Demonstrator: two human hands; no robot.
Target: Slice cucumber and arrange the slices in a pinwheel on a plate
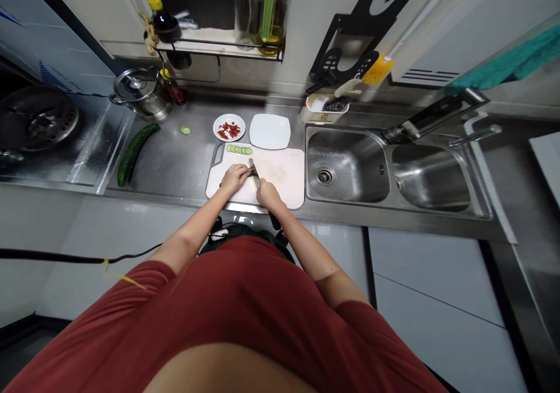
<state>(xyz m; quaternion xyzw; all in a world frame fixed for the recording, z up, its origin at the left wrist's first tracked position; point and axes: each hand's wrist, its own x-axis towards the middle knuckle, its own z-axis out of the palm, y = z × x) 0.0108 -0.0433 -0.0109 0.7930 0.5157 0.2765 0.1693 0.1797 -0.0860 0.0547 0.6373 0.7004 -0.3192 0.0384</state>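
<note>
My right hand (268, 195) is closed around the handle of a kitchen knife (255, 169), its blade pointing away from me over the white cutting board (286, 174). Just left of the blade, my left hand (235, 178) presses on a cucumber piece (252, 172); most of that piece is hidden under the fingers. A row of overlapping cucumber slices (238, 150) lies along the board's far edge. Behind the board are a round plate (216, 132) with chopped red pieces and a white squarish plate (270, 130).
A whole cucumber (135, 153) and a cucumber end slice (186, 130) lie on the steel counter (175, 165) at left. A lidded pot (144, 95) stands behind them. The double sink (350, 165) is on the right. Above hangs a shelf (219, 48) with bottles.
</note>
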